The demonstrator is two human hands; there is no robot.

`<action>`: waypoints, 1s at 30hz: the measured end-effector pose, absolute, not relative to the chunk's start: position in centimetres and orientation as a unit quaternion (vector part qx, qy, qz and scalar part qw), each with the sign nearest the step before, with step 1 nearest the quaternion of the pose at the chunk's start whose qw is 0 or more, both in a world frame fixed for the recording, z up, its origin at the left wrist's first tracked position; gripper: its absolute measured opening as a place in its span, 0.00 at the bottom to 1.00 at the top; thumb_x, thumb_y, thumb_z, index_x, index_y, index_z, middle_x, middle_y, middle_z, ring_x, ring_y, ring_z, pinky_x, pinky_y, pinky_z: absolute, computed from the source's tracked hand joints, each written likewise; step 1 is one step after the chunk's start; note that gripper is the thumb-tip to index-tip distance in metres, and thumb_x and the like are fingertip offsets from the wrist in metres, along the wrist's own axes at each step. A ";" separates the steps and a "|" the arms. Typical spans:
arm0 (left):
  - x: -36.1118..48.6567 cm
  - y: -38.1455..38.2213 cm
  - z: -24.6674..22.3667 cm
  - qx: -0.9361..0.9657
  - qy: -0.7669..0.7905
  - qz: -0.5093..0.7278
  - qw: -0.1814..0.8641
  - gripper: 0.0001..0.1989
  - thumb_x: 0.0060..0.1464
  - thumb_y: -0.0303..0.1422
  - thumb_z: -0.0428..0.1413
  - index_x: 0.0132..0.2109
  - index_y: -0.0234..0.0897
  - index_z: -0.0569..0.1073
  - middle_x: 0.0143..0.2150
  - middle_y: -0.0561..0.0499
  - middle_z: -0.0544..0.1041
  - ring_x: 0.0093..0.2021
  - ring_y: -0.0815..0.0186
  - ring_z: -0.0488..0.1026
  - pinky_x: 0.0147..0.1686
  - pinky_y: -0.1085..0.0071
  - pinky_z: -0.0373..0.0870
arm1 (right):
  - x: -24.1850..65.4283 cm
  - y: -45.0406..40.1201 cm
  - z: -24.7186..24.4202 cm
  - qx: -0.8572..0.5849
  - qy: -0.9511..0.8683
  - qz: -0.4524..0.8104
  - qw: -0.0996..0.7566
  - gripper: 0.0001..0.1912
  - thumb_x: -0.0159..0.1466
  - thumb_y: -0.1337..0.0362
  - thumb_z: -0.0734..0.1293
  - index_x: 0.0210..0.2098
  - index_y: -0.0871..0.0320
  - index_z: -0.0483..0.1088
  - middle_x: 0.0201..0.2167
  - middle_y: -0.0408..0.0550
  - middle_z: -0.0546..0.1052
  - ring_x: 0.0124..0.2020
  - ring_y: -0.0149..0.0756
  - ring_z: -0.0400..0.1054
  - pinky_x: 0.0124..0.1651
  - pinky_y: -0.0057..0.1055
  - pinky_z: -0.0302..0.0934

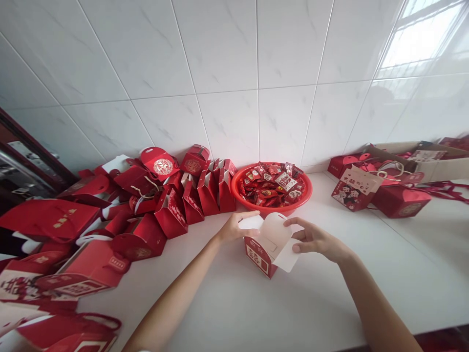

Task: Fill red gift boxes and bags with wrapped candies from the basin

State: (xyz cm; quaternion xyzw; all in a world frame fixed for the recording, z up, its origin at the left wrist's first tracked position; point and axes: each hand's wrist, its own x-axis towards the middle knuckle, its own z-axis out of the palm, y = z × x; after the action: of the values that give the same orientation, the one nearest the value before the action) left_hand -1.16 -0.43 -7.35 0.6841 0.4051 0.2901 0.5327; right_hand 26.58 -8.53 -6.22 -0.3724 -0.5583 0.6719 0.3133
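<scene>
A small red box (261, 256) with white patterns and a pale inside stands on the white table, its flaps raised and spread. My left hand (238, 227) is closed on the flap at the box's left side, thumb in front and fingers behind. On the other side, my right hand (315, 240) holds the right-hand flaps between thumb and fingers. Right behind the box is a round red basin (309, 193) heaped with small red and white wrapped packets (271, 185).
Many red gift boxes (142, 237) crowd the table's left side, several upright ones (208, 193) reaching the basin. At the right lie more red boxes (403, 199), a printed bag (355, 188) and an open carton (445, 168). A tiled wall (227, 63) rises behind.
</scene>
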 end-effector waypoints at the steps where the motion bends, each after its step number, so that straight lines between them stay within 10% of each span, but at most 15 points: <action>1: -1.0 -0.4 -7.4 0.684 0.406 0.298 0.528 0.40 0.36 0.42 0.71 0.58 0.33 0.76 0.59 0.39 0.77 0.59 0.44 0.73 0.58 0.54 0.70 | 26.6 -8.5 -6.2 -0.375 -0.555 0.672 0.317 0.34 0.54 0.54 0.78 0.53 0.55 0.60 0.35 0.47 0.80 0.36 0.41 0.76 0.42 0.40 0.69; 19: -1.0 0.3 -5.2 0.781 0.373 0.270 0.423 0.30 0.47 0.48 0.64 0.55 0.35 0.78 0.57 0.42 0.79 0.56 0.51 0.76 0.55 0.60 0.72 | 27.1 -8.4 -5.0 -0.421 -0.611 0.600 0.299 0.28 0.59 0.48 0.74 0.50 0.58 0.65 0.26 0.42 0.77 0.25 0.34 0.73 0.35 0.34 0.66; 24: -1.6 1.2 -2.4 0.819 0.404 0.240 0.329 0.25 0.53 0.48 0.61 0.52 0.36 0.80 0.42 0.46 0.84 0.39 0.61 0.79 0.40 0.67 0.75 | 27.8 -7.0 -3.0 -0.416 -0.673 0.542 0.283 0.24 0.60 0.46 0.72 0.46 0.58 0.71 0.22 0.41 0.74 0.20 0.30 0.67 0.27 0.30 0.62; 30: 1.4 5.0 0.4 0.852 0.431 0.196 0.224 0.14 0.55 0.41 0.58 0.42 0.38 0.82 0.44 0.46 0.84 0.44 0.57 0.79 0.46 0.66 0.73 | 27.1 -2.5 -0.2 -0.401 -0.687 0.452 0.404 0.20 0.59 0.47 0.73 0.38 0.58 0.75 0.24 0.44 0.76 0.24 0.32 0.69 0.29 0.31 0.66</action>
State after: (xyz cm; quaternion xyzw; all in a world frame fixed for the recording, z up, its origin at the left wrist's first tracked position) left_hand 1.37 5.01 0.35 0.8523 0.4306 0.1956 0.2236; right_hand 27.13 -2.55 -0.23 -0.4008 -0.6872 0.4519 0.4037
